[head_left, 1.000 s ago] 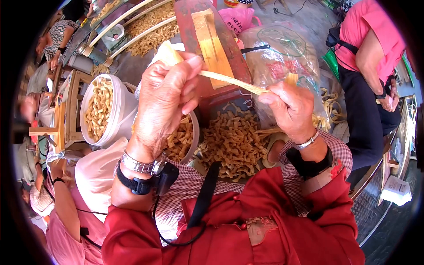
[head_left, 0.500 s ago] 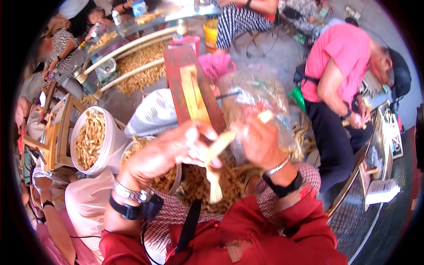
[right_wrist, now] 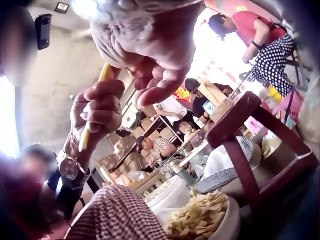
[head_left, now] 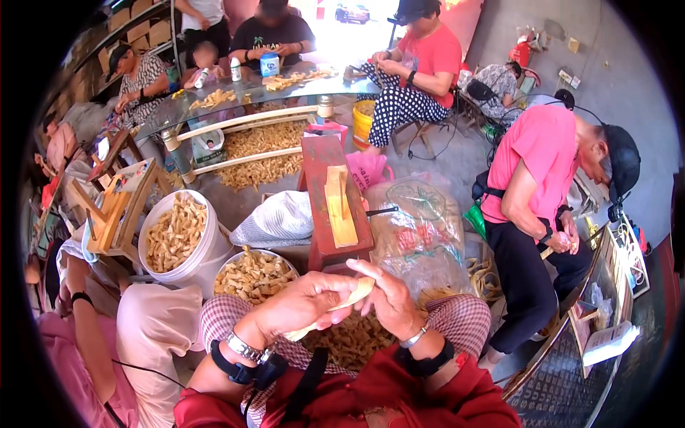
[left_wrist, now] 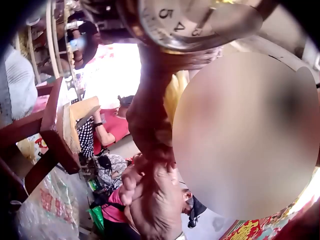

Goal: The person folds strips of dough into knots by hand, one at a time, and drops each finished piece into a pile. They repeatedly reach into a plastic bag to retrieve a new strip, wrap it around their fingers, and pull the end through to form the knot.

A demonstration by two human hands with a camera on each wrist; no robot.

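My left hand (head_left: 303, 303) pinches a pale yellow flat strip (head_left: 362, 287) between thumb and fingers. One tail of it hangs below the left palm in the head view. In the right wrist view, the left fingers are curled round the strip (right_wrist: 86, 137). My right hand (head_left: 392, 303) is close against the left one at the strip's upper end, its fingers loosely bent in the right wrist view. Below both hands lies a heap of knotted yellow pieces (head_left: 349, 339), partly hidden by them. A white tub (head_left: 294, 265) of similar pieces stands left of the knees.
A red wooden bench (head_left: 317, 160) ahead bears a yellow wooden piece (head_left: 335, 192). A white bucket (head_left: 207, 260) of knotted pieces stands at left, a clear plastic bag (head_left: 421, 214) right of the bench. A person in pink (head_left: 535, 157) sits at right; others work round a glass table (head_left: 168, 114).
The strip was stretched between both hands, then bent with a loose end hanging. Now the hands are close together and lower in view. The head view has tilted up, showing more of the room.
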